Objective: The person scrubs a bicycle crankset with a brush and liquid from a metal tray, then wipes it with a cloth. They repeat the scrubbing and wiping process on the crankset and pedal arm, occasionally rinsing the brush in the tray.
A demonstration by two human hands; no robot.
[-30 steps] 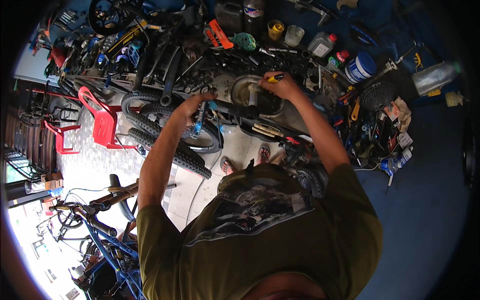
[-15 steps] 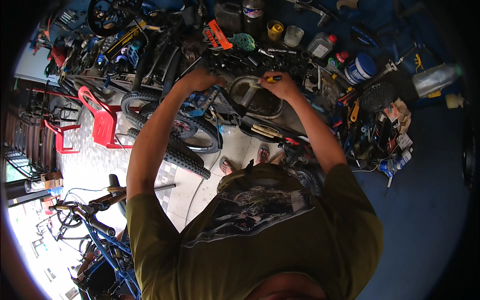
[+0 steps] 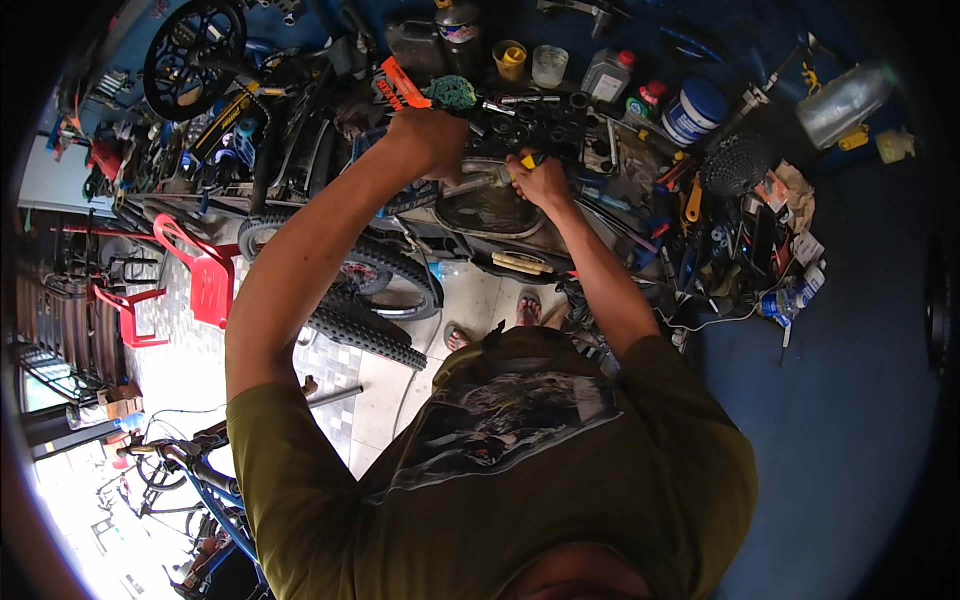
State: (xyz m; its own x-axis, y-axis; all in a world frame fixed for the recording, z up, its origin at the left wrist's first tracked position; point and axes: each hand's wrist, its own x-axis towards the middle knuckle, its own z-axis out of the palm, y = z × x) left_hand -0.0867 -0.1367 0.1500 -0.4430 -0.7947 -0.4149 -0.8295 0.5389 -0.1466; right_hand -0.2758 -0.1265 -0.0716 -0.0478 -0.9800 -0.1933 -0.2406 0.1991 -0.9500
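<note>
Okay, left hand point(image 3: 430, 146) just shifted to far-left edge of basin point(image 3: 488, 212), so both now near it; right hand point(image 3: 541, 182) fingers clamped on yellow handle point(image 3: 532, 161), left fingers hidden, can't tell

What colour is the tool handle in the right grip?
The handle is yellow and black, clearest in the head view.
</note>
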